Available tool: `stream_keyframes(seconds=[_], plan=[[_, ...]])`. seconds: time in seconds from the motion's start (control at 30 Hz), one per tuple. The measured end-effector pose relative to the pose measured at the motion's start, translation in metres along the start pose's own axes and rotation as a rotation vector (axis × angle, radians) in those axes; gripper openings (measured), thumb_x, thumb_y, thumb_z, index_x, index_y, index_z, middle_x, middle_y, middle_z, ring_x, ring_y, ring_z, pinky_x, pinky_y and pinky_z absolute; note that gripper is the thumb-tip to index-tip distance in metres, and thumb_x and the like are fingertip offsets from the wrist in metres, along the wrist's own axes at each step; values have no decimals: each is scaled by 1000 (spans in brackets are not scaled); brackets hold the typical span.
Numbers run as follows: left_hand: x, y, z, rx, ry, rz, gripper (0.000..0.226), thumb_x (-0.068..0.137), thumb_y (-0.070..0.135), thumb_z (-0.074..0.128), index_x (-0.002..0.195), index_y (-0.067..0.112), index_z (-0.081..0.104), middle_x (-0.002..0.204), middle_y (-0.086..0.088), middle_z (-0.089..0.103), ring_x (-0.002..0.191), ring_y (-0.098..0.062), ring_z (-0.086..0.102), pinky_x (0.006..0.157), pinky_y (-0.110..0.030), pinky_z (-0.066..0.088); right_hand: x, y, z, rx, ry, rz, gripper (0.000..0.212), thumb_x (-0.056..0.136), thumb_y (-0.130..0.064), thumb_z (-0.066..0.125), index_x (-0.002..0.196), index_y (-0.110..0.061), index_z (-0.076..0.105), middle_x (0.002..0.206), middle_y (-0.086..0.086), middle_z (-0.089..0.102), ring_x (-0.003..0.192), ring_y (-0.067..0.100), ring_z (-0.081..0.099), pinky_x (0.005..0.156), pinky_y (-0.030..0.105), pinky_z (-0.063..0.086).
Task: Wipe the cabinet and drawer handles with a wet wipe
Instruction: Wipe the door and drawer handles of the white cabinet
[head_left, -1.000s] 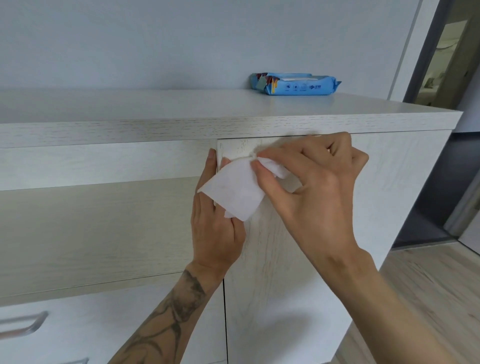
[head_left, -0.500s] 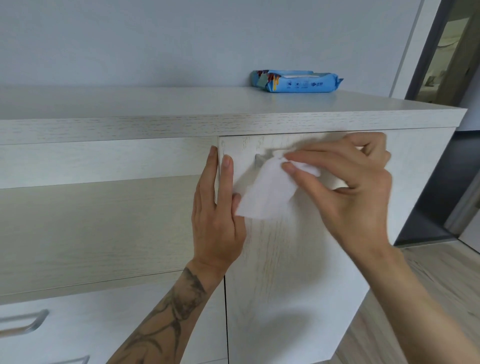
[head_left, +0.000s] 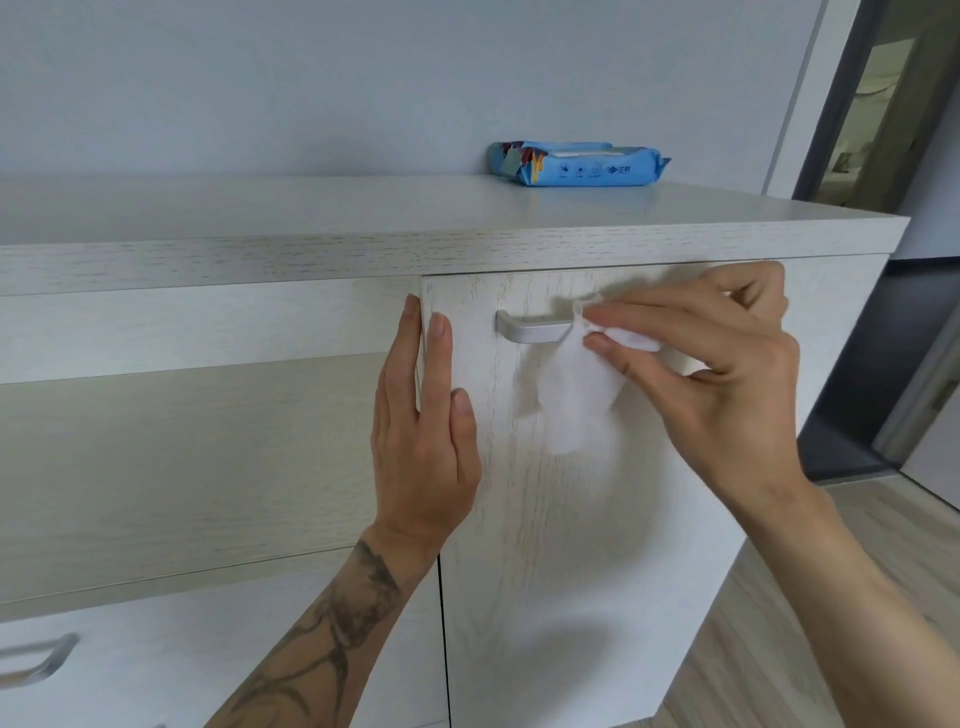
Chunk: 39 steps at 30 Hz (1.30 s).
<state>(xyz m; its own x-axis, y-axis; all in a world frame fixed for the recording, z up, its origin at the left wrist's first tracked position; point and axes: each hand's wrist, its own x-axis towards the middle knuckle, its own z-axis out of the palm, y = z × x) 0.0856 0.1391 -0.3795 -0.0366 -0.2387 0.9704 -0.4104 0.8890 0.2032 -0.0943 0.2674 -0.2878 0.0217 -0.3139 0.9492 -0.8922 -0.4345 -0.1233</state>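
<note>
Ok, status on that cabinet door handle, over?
At the door handle: right grip pinches the wet wipe round its right part. Flat against the door: left grip, holding nothing. Nothing blocking the handle.

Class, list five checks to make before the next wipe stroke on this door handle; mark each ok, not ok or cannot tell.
1. White wet wipe pinched in right hand: ok.
2. Wipe touching silver bar door handle: ok.
3. Left hand flat against pale wooden cabinet door: ok.
4. Handle's right end wiped: cannot tell, hidden.
5. Blue wipes pack on cabinet top for refills: ok.
</note>
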Motion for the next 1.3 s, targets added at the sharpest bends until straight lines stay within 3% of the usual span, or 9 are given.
stream_keyframes(seconds=[0.17,0.3,0.4,0.5,0.67,0.83,1.07,1.17,1.3], plan=[[0,-2,0,-8,5,9,55,112,13,31,166,15,21,172,-12,22,164,-15,19,129,-35,29,0,-3,7,46,-4,5,16,95,-22,79,111,-26,80,113,-14,74,105,30,54,92,38,37],[-1,-3,2,-12,19,13,56,112,11,31,166,14,20,170,-17,25,164,-15,19,129,-34,28,-6,13,-7,206,-14,167,18,95,-17,77,111,-26,77,116,-8,74,114,22,62,98,38,45],[-1,-2,3,-4,25,9,56,111,9,32,166,11,21,170,-18,25,164,-16,19,129,-35,29,-6,18,-11,359,5,289,22,94,-14,75,113,-24,75,118,7,68,116,15,62,90,29,48],[-1,-2,2,5,21,7,52,114,14,29,165,9,22,170,-21,26,164,-16,19,129,-35,29,-7,17,-9,396,-1,321,21,94,-18,75,113,-27,75,112,7,65,107,12,60,83,25,44],[0,-1,2,8,23,9,50,115,20,28,163,5,26,169,-22,26,163,-13,18,129,-32,26,-12,19,-12,226,-4,249,22,97,-20,75,117,-30,75,110,-9,70,105,12,59,94,23,41],[-1,-2,3,11,27,16,51,115,20,29,164,4,25,169,-19,25,164,-15,18,130,-34,27,-11,23,-14,245,5,299,18,100,-24,66,115,-31,73,112,-17,72,102,-4,58,91,13,40],[-2,-4,5,3,37,25,52,115,19,30,165,9,22,169,-21,26,164,-16,19,129,-35,28,-14,20,-15,145,6,223,19,99,-19,72,117,-24,74,112,-14,72,105,8,61,96,21,42],[-1,-4,5,-2,41,25,52,115,18,30,166,11,20,169,-19,25,164,-16,19,129,-34,27,-14,17,-16,116,21,203,19,98,-16,73,116,-24,74,108,-12,73,101,8,62,92,24,45],[-1,-3,5,-5,43,25,51,115,18,29,165,10,21,169,-20,25,164,-16,19,130,-34,27,-15,12,-17,-83,63,69,18,100,-14,73,116,-19,77,104,-5,71,98,23,61,86,28,48]])
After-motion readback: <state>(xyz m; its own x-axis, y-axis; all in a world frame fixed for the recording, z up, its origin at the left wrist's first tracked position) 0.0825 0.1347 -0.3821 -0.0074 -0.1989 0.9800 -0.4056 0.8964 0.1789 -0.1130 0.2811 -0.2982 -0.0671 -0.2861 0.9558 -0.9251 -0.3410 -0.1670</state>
